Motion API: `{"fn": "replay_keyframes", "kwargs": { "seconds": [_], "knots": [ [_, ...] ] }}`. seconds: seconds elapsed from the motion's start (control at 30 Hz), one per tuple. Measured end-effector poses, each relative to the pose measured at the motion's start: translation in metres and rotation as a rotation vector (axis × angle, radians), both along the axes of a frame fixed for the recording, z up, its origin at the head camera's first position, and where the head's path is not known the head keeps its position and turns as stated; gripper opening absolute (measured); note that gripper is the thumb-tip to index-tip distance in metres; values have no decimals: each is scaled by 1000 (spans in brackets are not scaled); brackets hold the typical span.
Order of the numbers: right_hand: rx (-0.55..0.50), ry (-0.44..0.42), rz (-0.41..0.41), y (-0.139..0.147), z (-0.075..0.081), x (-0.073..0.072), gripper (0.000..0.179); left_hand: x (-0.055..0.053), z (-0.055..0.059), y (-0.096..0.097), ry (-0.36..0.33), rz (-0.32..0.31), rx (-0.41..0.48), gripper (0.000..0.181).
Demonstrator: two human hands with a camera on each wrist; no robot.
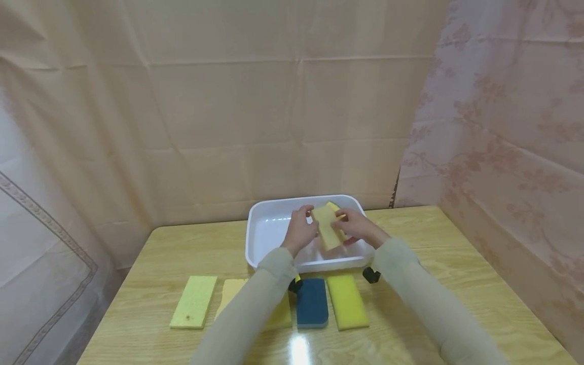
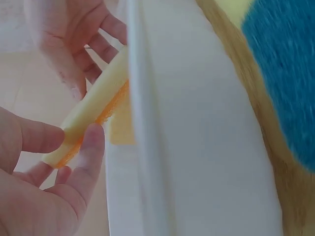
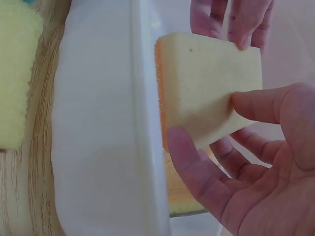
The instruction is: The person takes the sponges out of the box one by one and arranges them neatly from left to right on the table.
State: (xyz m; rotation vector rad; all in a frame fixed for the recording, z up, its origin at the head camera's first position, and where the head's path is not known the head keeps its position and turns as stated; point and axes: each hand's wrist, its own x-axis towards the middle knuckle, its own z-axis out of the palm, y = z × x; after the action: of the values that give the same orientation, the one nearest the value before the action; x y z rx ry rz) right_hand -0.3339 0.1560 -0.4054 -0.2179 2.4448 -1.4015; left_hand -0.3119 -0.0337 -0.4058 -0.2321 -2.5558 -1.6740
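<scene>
Over the white plastic basin (image 1: 307,263), both hands hold a pale yellow sponge (image 1: 327,228) tilted on end. An orange scouring layer (image 3: 159,93) backs the sponge, seen from the side in the right wrist view. My left hand (image 1: 301,231) pinches its left edge between thumb and fingers. On the opposite edge, my right hand (image 1: 360,226) grips it, thumb on the pale face and fingers curled behind. Below it in the basin lies another yellow-orange sponge (image 3: 183,183), partly hidden by the held one and the right hand.
In front of the basin, a row of sponges lies on the wooden table (image 1: 401,304): a pale yellow one (image 1: 193,302), yellow ones partly under the left sleeve, a dark blue one (image 1: 312,302) and a bright yellow one (image 1: 348,302). A beige curtain (image 1: 219,126) hangs behind.
</scene>
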Motion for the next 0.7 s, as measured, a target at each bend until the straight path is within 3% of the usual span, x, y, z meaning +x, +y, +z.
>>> {"fn": "replay_keyframes", "kwargs": {
  "seconds": [0.2,0.43,0.7],
  "knots": [
    [5,65,2,2,7,9,51,5,3,-2,-45,-24,194,51],
    [50,119,-1,7,15,25,49,16,7,-1,-46,-54,235,50],
    [31,170,16,9,23,33,47,22,12,-6,-38,-27,255,48]
  ]
}}
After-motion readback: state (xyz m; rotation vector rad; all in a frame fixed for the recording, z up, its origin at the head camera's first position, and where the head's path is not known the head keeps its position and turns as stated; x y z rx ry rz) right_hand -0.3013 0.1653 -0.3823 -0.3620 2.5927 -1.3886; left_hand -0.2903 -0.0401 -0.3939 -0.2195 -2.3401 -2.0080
